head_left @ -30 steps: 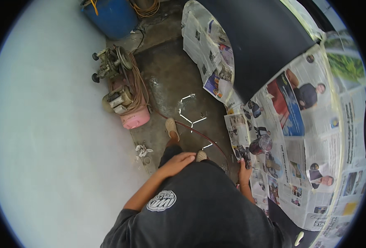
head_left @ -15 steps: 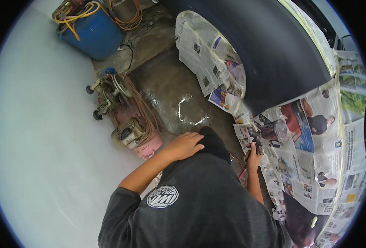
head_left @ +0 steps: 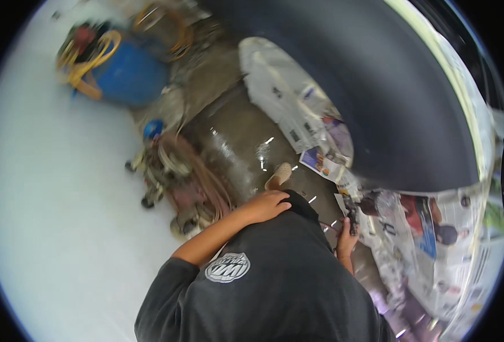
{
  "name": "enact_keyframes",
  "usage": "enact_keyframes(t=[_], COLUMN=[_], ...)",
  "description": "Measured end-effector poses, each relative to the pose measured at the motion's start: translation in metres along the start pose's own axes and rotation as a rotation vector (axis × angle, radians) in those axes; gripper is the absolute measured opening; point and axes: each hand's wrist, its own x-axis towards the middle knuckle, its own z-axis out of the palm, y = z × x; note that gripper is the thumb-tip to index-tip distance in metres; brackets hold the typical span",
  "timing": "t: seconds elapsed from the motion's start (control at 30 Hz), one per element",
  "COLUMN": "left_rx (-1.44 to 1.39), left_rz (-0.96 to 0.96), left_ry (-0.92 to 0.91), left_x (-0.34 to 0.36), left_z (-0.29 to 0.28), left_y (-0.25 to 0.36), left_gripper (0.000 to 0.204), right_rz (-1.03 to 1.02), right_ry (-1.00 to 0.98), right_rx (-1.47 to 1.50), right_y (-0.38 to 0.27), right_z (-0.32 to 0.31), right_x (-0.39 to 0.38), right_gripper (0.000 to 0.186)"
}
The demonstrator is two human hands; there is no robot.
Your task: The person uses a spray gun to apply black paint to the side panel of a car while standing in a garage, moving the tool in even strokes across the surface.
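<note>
My left hand [head_left: 268, 206] lies flat on the dark cloth over my leg, fingers stretched out and holding nothing. At my right side, my right hand [head_left: 347, 238] is wrapped round the grip of a dark spray gun [head_left: 350, 210] with a cup at its side. A thin reddish hose [head_left: 329, 226] runs near that hand. Just beyond the gun stands a dark grey car body panel [head_left: 400, 114], with a wheel arch edge curving down its left side. Newspaper masking [head_left: 434, 233] covers the area below and right of the panel, close to the spray gun.
More newspaper [head_left: 286, 97] fills the wheel arch. An air compressor [head_left: 178, 176] with coiled hose stands left of me, blurred. Behind it is a blue drum [head_left: 129, 74] with a yellow hose on top. My foot in a light shoe [head_left: 281, 172] rests on the wet, shiny floor [head_left: 229, 142].
The view has shifted, and the panel now fills more of it. My shoe has come into sight ahead of my left hand. My right hand still holds the spray gun, slightly lower in the picture.
</note>
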Motion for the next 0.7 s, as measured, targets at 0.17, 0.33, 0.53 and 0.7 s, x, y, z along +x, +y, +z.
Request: enact_keyframes(t=[0.17, 0.33, 0.53, 0.7], left_rx=[0.120, 0.083, 0.236, 0.369], left_rz=[0.128, 0.128, 0.325, 0.464], left_ry=[-0.083, -0.451, -1.005, -1.195], left_x=[0.076, 0.155, 0.214, 0.223], left_z=[-0.076, -0.091, -0.073, -0.076], left_y=[0.044, 0.076, 0.106, 0.141], left_gripper=[0.042, 0.037, 0.021, 0.018], right_rz=[0.092, -0.002, 0.029, -0.118], right_ry=[0.087, 0.263, 0.508, 0.843], right_rx=[0.133, 0.134, 0.338, 0.447], right_y=[-0.052, -0.080, -0.125, -0.137], right_z=[0.032, 0.041, 0.070, 0.105], right_x=[-0.003, -0.015, -0.040, -0.048], right_gripper=[0.024, 0.031, 0.039, 0.038])
